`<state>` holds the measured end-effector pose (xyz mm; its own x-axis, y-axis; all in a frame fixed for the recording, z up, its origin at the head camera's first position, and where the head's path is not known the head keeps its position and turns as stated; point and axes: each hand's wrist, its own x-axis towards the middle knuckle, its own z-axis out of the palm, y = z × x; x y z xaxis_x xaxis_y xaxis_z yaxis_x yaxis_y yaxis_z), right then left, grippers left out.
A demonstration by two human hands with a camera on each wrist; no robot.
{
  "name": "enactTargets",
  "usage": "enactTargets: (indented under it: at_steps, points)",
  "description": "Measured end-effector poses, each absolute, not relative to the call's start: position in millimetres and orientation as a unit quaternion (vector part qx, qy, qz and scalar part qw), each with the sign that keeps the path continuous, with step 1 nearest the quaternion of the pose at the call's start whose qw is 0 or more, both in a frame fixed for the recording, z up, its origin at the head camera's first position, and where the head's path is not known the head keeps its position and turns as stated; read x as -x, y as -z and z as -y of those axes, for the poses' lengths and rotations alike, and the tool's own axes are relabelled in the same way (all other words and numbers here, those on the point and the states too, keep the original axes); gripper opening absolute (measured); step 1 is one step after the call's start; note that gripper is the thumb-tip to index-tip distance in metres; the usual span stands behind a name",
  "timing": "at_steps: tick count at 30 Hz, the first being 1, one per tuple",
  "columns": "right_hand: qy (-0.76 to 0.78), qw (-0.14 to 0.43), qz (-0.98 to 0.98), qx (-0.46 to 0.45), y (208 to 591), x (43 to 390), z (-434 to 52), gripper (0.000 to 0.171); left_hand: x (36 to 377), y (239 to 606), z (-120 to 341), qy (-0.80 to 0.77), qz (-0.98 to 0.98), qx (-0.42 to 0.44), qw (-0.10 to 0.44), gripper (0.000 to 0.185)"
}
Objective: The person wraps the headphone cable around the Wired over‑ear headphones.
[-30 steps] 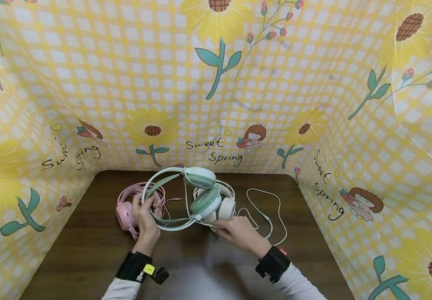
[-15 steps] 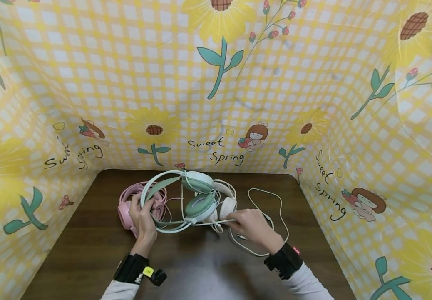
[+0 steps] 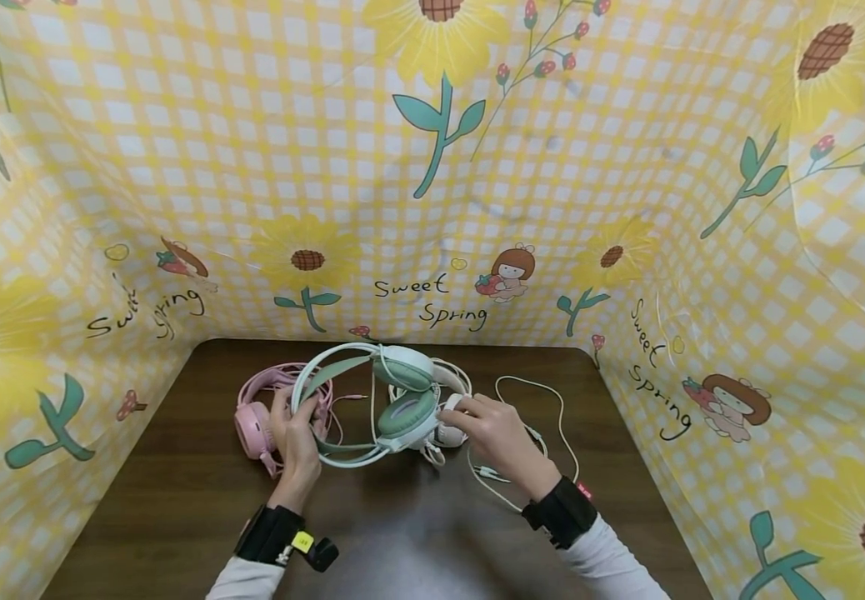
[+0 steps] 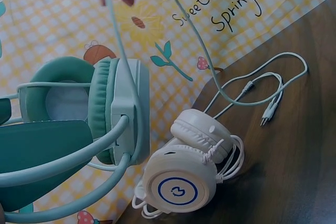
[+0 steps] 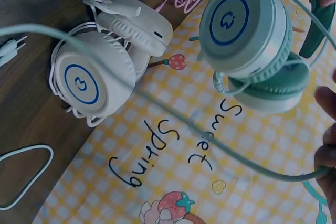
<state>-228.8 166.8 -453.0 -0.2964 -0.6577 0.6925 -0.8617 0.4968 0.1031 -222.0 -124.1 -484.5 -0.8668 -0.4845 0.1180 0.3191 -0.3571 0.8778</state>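
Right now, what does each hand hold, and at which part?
The left hand grips the green headphones by the headband. The right hand pinches their green cable in its fingertips, above the white headphones.

backdrop cloth (image 3: 432, 208), back panel: "Sweet Spring"
backdrop cloth, left panel: "Sweet Spring"
backdrop cloth, right panel: "Sweet Spring"

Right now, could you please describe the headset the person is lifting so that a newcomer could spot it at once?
On the dark wooden table, three headsets sit near the back edge. The one meant is the green headset in the middle, its band gripped by the left hand and its cable pinched by the right hand. It is mint green, unlike the pink headset and white headset lying flat beside it.
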Motion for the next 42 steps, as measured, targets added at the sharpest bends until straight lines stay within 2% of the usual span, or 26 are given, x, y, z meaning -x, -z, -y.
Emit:
enactTargets:
  at_steps: [6,13,17,21,26,29,36,42]
  points:
    - [-0.146,0.389,0.779,-0.469,450.5,231.8,-148.5,0.009,221.5,484.5,119.5,0.82,0.521,-0.089,0.22,0.015]
    - [-0.138,0.428,0.771,-0.45,440.6,236.9,-135.8,0.018,221.7,488.1,116.9,0.826,0.522,-0.06,0.206,0.015]
    - [-0.136,0.421,0.78,-0.443,434.2,240.6,-135.7,0.02,220.2,489.8,117.8,0.829,0.526,-0.046,0.186,0.012]
    - [-0.132,0.405,0.788,-0.444,430.7,244.1,-138.4,0.013,219.0,490.3,118.3,0.834,0.524,-0.031,0.167,0.015]
    - [-0.149,0.383,0.796,-0.445,429.9,248.5,-139.9,0.018,219.0,489.5,118.0,0.837,0.527,0.001,0.15,0.015]
    - [-0.141,0.393,0.797,-0.436,430.6,251.8,-139.5,0.011,217.7,488.8,117.4,0.828,0.541,0.019,0.146,0.015]
    - [-0.167,0.407,0.799,-0.41,433.6,256.0,-142.2,0.031,213.3,490.6,117.4,0.785,0.601,0.064,0.14,0.021]
    - [-0.169,0.379,0.811,-0.412,431.6,257.2,-142.6,0.017,213.1,492.3,117.7,0.775,0.608,0.115,0.129,0.019]
